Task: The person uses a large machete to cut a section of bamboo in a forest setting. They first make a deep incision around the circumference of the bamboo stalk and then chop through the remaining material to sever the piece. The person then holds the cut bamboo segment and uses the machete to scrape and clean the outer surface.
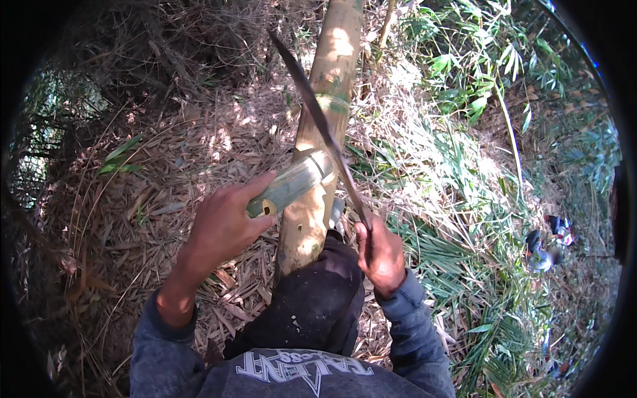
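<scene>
My left hand point(229, 219) is closed around the near end of a short green bamboo piece point(295, 180). That piece is tilted up to the right and crosses in front of a thick yellowish bamboo pole point(332, 79). A dark hollow shows at its held end. In my right hand point(381, 255) is the handle of a long-bladed machete point(317, 113), its tip pointing away and to the left. The blade passes close by the far end of the green piece; whether they touch I cannot tell.
Dry bamboo leaves point(179, 159) cover the ground. Dark tangled twigs point(159, 53) stand at the far left, and green leafy bamboo shoots point(471, 73) grow at the far right. Cut fronds point(438, 265) lie beside my right arm. Another person point(545, 255) is off to the right.
</scene>
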### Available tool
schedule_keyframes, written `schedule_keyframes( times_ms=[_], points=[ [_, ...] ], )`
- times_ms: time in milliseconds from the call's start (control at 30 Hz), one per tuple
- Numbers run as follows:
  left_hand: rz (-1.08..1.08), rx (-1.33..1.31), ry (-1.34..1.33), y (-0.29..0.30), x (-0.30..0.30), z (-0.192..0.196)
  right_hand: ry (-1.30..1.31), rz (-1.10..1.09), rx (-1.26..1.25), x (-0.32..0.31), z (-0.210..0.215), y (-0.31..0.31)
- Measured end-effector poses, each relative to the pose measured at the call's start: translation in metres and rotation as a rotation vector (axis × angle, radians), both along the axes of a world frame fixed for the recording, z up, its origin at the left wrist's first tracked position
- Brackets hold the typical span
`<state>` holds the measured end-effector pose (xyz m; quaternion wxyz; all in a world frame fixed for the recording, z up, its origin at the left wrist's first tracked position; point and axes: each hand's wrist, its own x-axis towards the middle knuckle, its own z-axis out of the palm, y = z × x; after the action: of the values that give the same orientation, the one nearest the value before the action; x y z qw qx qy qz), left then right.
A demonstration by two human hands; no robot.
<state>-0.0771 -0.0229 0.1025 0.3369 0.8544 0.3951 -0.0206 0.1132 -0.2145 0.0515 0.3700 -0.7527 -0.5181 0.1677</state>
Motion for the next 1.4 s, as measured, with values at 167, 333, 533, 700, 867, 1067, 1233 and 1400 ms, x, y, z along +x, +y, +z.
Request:
schedule_keyframes(
  times_ms=[167,333,533,700,867,1067,1233,1400],
  points=[
    [-0.008,-0.028,0.038,0.004,0.009,0.003,-0.048,-0.019,-0.035,-0.005,-0.027,0.008],
    [-0.017,-0.036,0.066,0.003,0.016,0.01,-0.113,0.005,-0.044,-0.004,-0.029,0.017],
    [-0.039,-0.017,0.054,0.004,0.013,0.009,-0.079,-0.012,-0.033,-0.008,-0.027,0.021],
    [-0.034,0.024,-0.018,0.0,0.01,0.0,-0.067,0.043,-0.099,0.002,-0.047,0.017],
    [-0.02,-0.028,0.046,0.003,0.008,0.003,-0.018,0.037,-0.041,-0.01,0.0,0.017],
    [-0.031,-0.032,-0.004,0.002,0.011,0.002,-0.068,0.077,-0.152,0.0,-0.039,0.014],
    [-0.059,0.059,0.025,0.001,0.002,-0.011,0.052,0.018,-0.169,-0.005,-0.039,0.01],
    [-0.058,0.228,-0.053,0.004,-0.005,-0.048,0.386,-0.131,0.031,-0.003,-0.018,0.006]
  ],
)
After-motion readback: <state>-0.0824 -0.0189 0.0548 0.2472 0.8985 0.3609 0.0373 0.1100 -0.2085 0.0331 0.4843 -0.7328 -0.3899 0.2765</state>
